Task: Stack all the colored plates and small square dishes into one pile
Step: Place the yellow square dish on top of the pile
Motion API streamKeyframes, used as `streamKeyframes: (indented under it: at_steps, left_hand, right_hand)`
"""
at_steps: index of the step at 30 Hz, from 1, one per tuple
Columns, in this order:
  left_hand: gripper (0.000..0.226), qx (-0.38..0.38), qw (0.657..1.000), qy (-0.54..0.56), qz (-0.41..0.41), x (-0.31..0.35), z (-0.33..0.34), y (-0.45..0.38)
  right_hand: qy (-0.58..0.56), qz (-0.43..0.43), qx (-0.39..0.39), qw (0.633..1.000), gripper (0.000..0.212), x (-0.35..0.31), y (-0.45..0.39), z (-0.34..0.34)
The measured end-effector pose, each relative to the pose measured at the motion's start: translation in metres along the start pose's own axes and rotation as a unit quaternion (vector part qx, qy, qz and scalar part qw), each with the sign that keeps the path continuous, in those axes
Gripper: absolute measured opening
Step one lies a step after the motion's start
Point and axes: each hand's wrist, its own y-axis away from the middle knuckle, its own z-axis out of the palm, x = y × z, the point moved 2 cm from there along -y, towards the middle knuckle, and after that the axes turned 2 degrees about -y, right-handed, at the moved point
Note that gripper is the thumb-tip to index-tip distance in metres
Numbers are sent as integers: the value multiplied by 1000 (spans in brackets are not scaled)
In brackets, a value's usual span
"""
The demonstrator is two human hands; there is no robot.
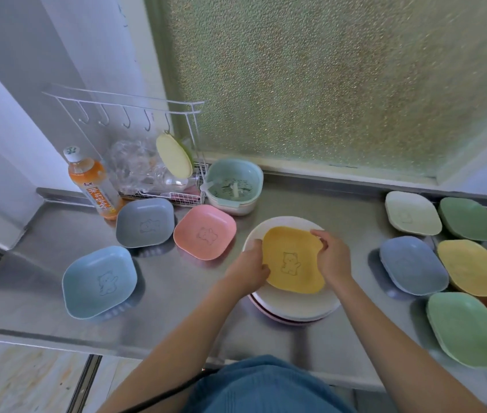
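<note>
— Where was the yellow square dish [293, 260]?

— In the middle of the frame, on top of the pile of round plates [296, 305]. It sat face up, turned like a diamond, its long way running from upper left to lower right.

— And the hands?

— One on each side. The left hand [249, 268] pinched its left edge. The right hand [333, 256] gripped its upper right edge, fingers curled over the rim.

— Other dishes?

— A pink square dish [205, 232] lay to the left on the steel counter [176, 281].

yellow dish [293, 259]: bear outline | pink dish [205, 232] | grey dish [145, 222] | orange bottle [93, 183]
</note>
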Motion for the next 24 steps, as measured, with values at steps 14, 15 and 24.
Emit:
streamKeyframes:
  at_steps: [14,15,24]
  left_hand:
    - [18,264,940,144,-160,-41,-29,1]
    - [17,271,932,144,-191,-53,-34,2]
    - [33,163,893,250,-335,-133,-47,-11]
  right_hand:
    - [114,-114,-7,987,51,-55,5,9]
    - [115,-128,-23,985,51,-64,8,15]
    - [170,-259,-176,934,54,-116,31,70]
